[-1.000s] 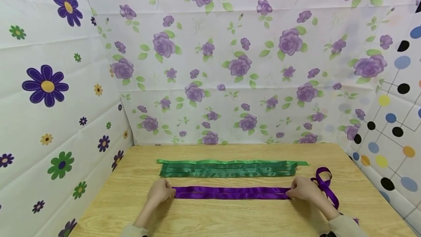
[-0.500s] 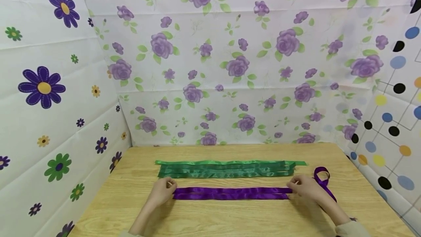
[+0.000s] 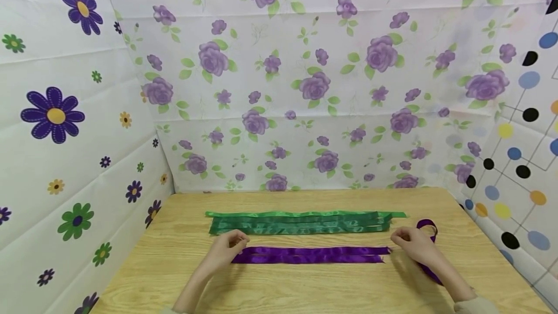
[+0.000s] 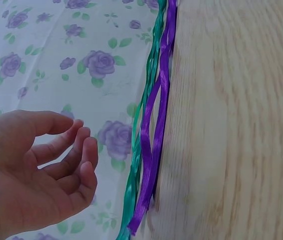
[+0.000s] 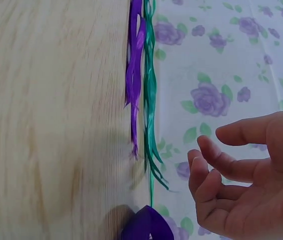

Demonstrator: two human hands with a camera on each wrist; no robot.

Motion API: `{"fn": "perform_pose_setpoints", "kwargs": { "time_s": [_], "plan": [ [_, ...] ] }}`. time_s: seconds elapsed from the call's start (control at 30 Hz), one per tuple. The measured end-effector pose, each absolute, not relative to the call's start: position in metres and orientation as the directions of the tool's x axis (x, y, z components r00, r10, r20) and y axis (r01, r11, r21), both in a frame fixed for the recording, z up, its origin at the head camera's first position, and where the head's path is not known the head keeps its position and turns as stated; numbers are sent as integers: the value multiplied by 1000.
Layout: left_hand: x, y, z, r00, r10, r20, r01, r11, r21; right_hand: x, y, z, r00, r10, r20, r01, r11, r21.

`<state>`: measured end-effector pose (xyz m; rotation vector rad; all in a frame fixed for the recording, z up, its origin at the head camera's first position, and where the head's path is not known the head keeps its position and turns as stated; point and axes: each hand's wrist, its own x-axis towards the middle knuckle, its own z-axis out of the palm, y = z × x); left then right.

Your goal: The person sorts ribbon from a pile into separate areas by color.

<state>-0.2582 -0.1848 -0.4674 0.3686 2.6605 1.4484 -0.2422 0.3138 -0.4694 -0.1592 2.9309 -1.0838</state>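
Two purple satin ribbon strips (image 3: 305,251) lie side by side across the table, almost parallel. My left hand (image 3: 221,250) hovers at their left end with fingers loosely bent; in the left wrist view nothing sits between its thumb and fingers. Just off the right ends is my right hand (image 3: 416,245), its fingers relaxed and holding nothing, as the right wrist view shows. The upper purple strip reaches slightly farther right than the lower one. A looped length of purple ribbon (image 5: 148,225) lies by the right hand, partly hidden behind it and the forearm in the head view.
Behind the purple strips, several dark green ribbon strips (image 3: 301,230) lie in a row, with a longer bright green ribbon (image 3: 394,214) along their far side. The wooden table (image 3: 287,290) ends at a flower-printed cloth (image 3: 296,159) at the back.
Both hands have let go of the purple strips' ends. The left hand has shifted right and up over the strips, while the right hand has moved right, away from their ends.
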Motion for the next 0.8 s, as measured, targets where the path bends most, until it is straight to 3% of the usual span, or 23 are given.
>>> {"fn": "perform_pose_setpoints", "kwargs": {
  "time_s": [0.37,0.8],
  "plan": [
    [-257,-183,-466,-898,439,18,209,389,897,-240,334,-472,-998,-69,-7,-48,758,-650],
    [-252,-173,-464,-829,557,-50,216,401,890,-238,360,-457,-998,-50,-23,-26,800,-599]
  ]
}}
